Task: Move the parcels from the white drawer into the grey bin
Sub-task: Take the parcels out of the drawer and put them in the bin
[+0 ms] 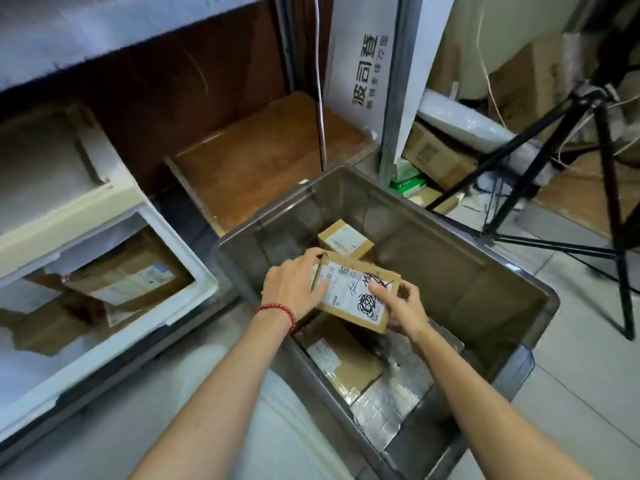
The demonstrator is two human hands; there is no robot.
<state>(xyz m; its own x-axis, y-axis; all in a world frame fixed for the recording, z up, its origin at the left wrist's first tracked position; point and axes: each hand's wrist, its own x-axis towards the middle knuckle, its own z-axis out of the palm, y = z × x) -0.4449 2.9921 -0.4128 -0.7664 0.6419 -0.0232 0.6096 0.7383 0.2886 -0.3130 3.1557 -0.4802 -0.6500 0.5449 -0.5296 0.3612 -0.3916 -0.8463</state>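
A scribbled-label cardboard parcel point(356, 292) is held over the interior of the grey bin point(512, 271). The left hand point(294, 285) grips its left edge; the right hand point(398, 306) grips its right edge. Other parcels lie in the bin, including a small box point(346, 239). More parcels remain in the white drawer point(104, 334) at left.

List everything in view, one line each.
bin: one, grey, centre-right
held parcel: one, brown, scribbled label, over bin
small parcel: one, brown, in bin, far end
flat parcel: one, brown, bin floor
mailer: one, silver, bin floor
drawer: one, white, open, left
drawer parcels: at least two, brown, in drawer
tripod: one, black, right
sign: one, white, behind bin
cartons: several, brown, far right
bracelet: one, red, left wrist
left hand: grips held parcel's left edge
right hand: grips its right corner
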